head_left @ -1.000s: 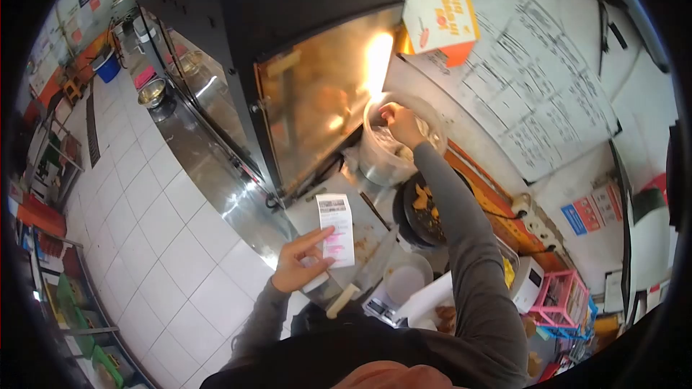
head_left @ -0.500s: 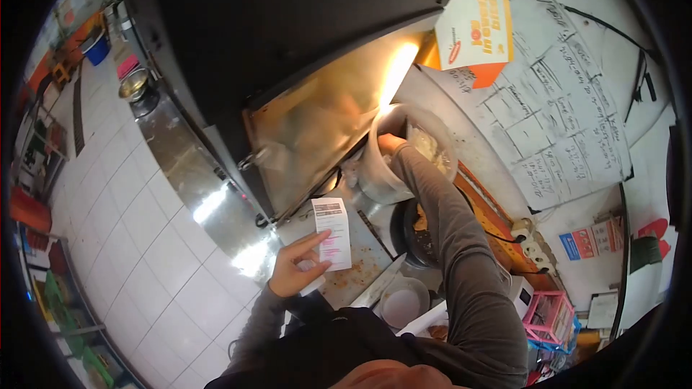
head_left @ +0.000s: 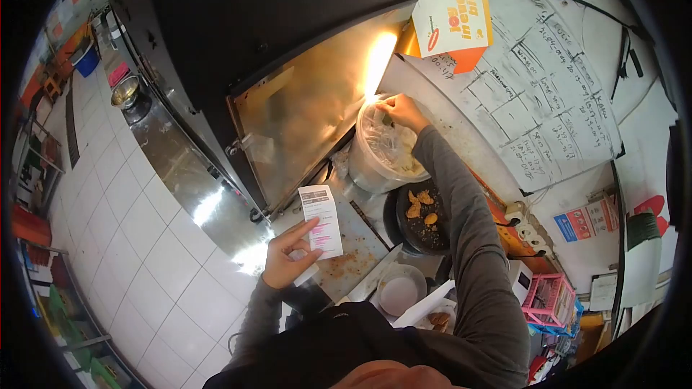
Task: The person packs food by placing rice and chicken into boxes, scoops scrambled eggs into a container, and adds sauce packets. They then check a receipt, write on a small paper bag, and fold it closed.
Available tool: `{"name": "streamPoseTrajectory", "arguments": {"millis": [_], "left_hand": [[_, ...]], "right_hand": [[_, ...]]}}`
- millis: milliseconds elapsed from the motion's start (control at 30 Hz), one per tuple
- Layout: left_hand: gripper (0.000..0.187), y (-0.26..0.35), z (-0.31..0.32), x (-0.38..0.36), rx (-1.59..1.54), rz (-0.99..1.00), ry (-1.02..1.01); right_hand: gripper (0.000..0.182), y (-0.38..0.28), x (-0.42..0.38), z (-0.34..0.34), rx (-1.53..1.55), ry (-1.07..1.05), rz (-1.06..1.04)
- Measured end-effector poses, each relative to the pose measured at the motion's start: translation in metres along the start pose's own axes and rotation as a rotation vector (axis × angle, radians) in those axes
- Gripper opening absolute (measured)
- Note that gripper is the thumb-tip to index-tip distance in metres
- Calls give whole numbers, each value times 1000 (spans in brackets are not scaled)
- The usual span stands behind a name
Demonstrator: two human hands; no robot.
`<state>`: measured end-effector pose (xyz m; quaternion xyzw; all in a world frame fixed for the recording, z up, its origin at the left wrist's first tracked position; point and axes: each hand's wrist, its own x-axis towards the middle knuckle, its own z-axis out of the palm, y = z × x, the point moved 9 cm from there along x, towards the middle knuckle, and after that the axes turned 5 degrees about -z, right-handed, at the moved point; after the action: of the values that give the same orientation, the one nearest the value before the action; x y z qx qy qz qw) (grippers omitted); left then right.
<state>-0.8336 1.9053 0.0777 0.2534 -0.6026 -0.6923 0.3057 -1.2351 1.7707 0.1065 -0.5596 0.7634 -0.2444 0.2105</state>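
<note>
My left hand (head_left: 288,253) pinches a printed paper receipt (head_left: 322,222) with pink highlighter marks, holding it above the stained metal counter. Up at the far rim of a translucent plastic bucket (head_left: 369,171), my right hand (head_left: 404,112) is closed, its fingertips on a clear plastic bag (head_left: 380,133) that bunches inside. Pale contents show through the plastic, too blurred to name. Beside the bucket, under my right forearm, a dark round pan (head_left: 425,234) holds pieces of brown fried food (head_left: 418,205) and crumbs.
A black-framed warming cabinet (head_left: 288,122) with a bright lamp stands left of the bucket. A printed carton (head_left: 454,14) sits behind it. A whiteboard (head_left: 540,94) covers the wall. Nearer me are a white bowl (head_left: 401,293), a pink basket (head_left: 551,299) and a power strip (head_left: 530,234).
My right hand has come up from deep in the bucket to its far rim. More of the bag and the pan's food now shows. The receipt stays in my left hand.
</note>
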Motion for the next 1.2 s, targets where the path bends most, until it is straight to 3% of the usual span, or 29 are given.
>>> {"name": "streamPoseTrajectory", "arguments": {"millis": [100,233,333,433,633,733,900,1033,1200], "left_hand": [[62,5,5,-6,-16,19,-10],[63,18,17,-17,-31,28,-28],[63,21,24,-25,-36,24,-63],[63,20,32,-34,-47,21,-78],[63,21,41,-51,-67,3,-97],[63,21,44,-54,-81,-1,-102],[63,21,48,-57,-50,3,-99],[64,14,53,-62,5,-39,-97],[64,10,92,-69,29,-67,-213]], "right_hand": [[16,-4,-15,-23,200,133,-184],[20,19,-40,-45,257,353,-10],[25,35,-57,-52,487,457,162],[26,64,-58,-51,828,647,111],[28,34,-100,-50,672,330,195],[32,36,-110,-59,576,369,224],[36,51,-129,-71,817,510,203],[47,14,-226,-99,844,531,12],[55,-29,-445,-140,448,720,17]]}}
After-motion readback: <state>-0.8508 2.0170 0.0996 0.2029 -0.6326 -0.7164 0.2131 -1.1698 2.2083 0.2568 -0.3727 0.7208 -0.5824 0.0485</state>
